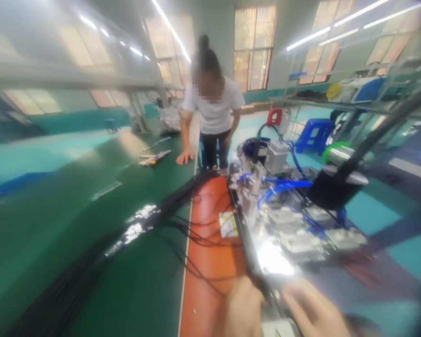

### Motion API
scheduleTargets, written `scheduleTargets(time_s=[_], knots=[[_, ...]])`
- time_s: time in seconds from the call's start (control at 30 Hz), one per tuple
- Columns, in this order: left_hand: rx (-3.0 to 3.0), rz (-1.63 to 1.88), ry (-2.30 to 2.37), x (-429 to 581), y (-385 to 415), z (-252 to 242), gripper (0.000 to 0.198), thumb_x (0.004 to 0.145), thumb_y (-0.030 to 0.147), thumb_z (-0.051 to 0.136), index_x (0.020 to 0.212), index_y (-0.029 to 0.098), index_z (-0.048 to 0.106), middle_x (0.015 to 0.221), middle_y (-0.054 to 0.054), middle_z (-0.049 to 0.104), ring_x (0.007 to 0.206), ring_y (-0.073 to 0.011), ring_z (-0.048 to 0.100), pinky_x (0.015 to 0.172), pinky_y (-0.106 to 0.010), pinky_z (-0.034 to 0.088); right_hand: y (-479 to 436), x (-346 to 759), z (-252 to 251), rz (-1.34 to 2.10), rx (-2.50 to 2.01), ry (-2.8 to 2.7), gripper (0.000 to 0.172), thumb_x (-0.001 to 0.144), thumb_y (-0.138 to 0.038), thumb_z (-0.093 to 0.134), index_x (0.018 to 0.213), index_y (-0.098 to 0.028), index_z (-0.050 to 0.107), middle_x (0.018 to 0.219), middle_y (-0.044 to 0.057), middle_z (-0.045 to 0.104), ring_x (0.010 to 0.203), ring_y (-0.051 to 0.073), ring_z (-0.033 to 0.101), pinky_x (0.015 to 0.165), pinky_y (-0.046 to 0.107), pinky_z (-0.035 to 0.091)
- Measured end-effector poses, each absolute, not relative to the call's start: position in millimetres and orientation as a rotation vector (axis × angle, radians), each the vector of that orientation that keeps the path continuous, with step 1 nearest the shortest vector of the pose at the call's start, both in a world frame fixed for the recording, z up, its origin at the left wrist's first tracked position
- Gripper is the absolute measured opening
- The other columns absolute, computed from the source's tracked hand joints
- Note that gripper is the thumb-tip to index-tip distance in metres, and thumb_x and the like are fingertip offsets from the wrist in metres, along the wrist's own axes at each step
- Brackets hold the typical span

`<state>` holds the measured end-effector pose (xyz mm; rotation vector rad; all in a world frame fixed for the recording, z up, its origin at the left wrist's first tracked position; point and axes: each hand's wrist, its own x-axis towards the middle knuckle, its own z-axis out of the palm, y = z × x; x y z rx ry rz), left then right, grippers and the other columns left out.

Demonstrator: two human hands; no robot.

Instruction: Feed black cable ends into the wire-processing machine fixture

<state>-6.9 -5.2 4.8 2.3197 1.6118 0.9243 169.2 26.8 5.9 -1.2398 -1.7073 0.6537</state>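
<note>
My left hand (243, 306) is at the bottom edge of the view, over the orange strip beside the machine's front edge. It looks curled; blur hides its fingertips and whatever may be in them. To its right, my right hand (314, 306) bends thumb and fingers toward each other in front of the bright lit spot on the machine (298, 215). What it may be pinching is too smeared to name. Thin black cables (203, 241) run across the orange strip, one ending close to my left hand. A white box-like part (279, 327) shows below and between the hands.
A thick bundle of black cables (73, 276) with shiny ends (136, 227) lies along the green table (154, 290). A yellow-white label (228, 224) sits on the orange strip (205, 299). Across from me, a co-worker (214, 107) leans a hand on the table. Blue stools (314, 133) stand behind the machine.
</note>
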Motion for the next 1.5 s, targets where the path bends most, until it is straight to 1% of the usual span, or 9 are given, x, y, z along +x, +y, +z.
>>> scheduleTargets(time_s=[0.07, 0.13, 0.43, 0.6, 0.8, 0.97, 1.1, 1.3, 1.5], knots=[[2.244, 0.913, 1.513, -6, -8, 14, 0.030, 0.084, 0.003, 0.035, 0.087, 0.022, 0.057, 0.081, -0.004, 0.059, 0.073, -0.0138, 0.061, 0.065, -0.023, 0.050, 26, 177, 14, 0.797, -1.306, -1.767, 0.020, 0.088, -0.032, 0.054, 0.075, -0.024, 0.068, 0.074, 0.006, 0.070, 0.069, 0.023, 0.069, 0.053, 0.029, 0.054], [2.130, 0.890, 1.521, -4, -8, 19, 0.029, 0.086, 0.003, 0.036, 0.089, 0.020, 0.059, 0.085, -0.004, 0.059, 0.080, -0.0152, 0.060, 0.072, -0.026, 0.051, 26, 183, 18, 0.884, -1.361, -1.686, 0.019, 0.087, -0.032, 0.055, 0.083, -0.020, 0.069, 0.082, 0.006, 0.071, 0.074, 0.022, 0.068, 0.056, 0.028, 0.054], [2.216, 0.898, 1.514, -2, -1, 21, 0.020, 0.090, 0.006, 0.045, 0.091, 0.016, 0.062, 0.082, -0.003, 0.058, 0.078, -0.0119, 0.059, 0.071, -0.020, 0.050, 28, 199, 15, 1.111, -1.444, -1.466, 0.016, 0.086, -0.029, 0.059, 0.085, -0.017, 0.069, 0.083, 0.005, 0.068, 0.066, 0.016, 0.060, 0.056, 0.027, 0.048], [2.240, 0.892, 1.530, 1, -1, 21, 0.017, 0.089, 0.005, 0.049, 0.092, 0.015, 0.062, 0.083, -0.002, 0.058, 0.080, -0.0107, 0.059, 0.075, -0.019, 0.049, 31, 200, 13, 1.214, -1.409, -1.497, 0.014, 0.087, -0.028, 0.060, 0.083, -0.017, 0.069, 0.086, 0.006, 0.069, 0.082, 0.019, 0.063, 0.067, 0.028, 0.051], [2.248, 0.907, 1.537, 1, -1, 21, 0.017, 0.089, 0.005, 0.050, 0.093, 0.017, 0.062, 0.083, -0.001, 0.059, 0.080, -0.0101, 0.059, 0.076, -0.019, 0.049, 38, 198, 10, 1.340, -1.314, -1.497, 0.017, 0.090, -0.022, 0.053, 0.096, -0.019, 0.068, 0.099, 0.005, 0.072, 0.090, 0.018, 0.066, 0.082, 0.030, 0.053], [2.258, 0.921, 1.515, 1, -1, 21, 0.017, 0.089, 0.003, 0.051, 0.095, 0.016, 0.062, 0.084, -0.001, 0.058, 0.081, -0.0096, 0.058, 0.077, -0.018, 0.048, 42, 197, 12, 1.392, -1.325, -1.539, 0.014, 0.088, -0.021, 0.056, 0.094, -0.018, 0.069, 0.093, 0.004, 0.072, 0.084, 0.018, 0.066, 0.073, 0.029, 0.054], [2.252, 0.915, 1.527, 0, -2, 20, 0.017, 0.088, 0.002, 0.052, 0.095, 0.014, 0.062, 0.085, -0.002, 0.058, 0.083, -0.0098, 0.058, 0.079, -0.018, 0.047, 39, 196, 12, 1.219, -1.339, -1.562, 0.012, 0.085, -0.019, 0.061, 0.094, -0.020, 0.070, 0.094, 0.003, 0.069, 0.077, 0.015, 0.063, 0.066, 0.026, 0.051], [2.251, 0.915, 1.526, 2, -2, 20, 0.017, 0.088, 0.003, 0.052, 0.094, 0.015, 0.062, 0.085, -0.002, 0.058, 0.082, -0.0102, 0.058, 0.076, -0.019, 0.048, 36, 193, 13, 1.051, -1.347, -1.654, 0.007, 0.084, -0.016, 0.062, 0.079, -0.018, 0.067, 0.079, 0.001, 0.064, 0.067, 0.013, 0.056, 0.059, 0.025, 0.044], [2.259, 0.903, 1.538, 1, -3, 21, 0.016, 0.088, 0.003, 0.052, 0.093, 0.015, 0.062, 0.085, -0.002, 0.058, 0.082, -0.0106, 0.059, 0.077, -0.019, 0.048, 33, 190, 7, 1.040, -1.315, -1.677, 0.012, 0.088, -0.017, 0.055, 0.078, -0.018, 0.060, 0.079, 0.002, 0.060, 0.071, 0.014, 0.057, 0.063, 0.026, 0.045]])
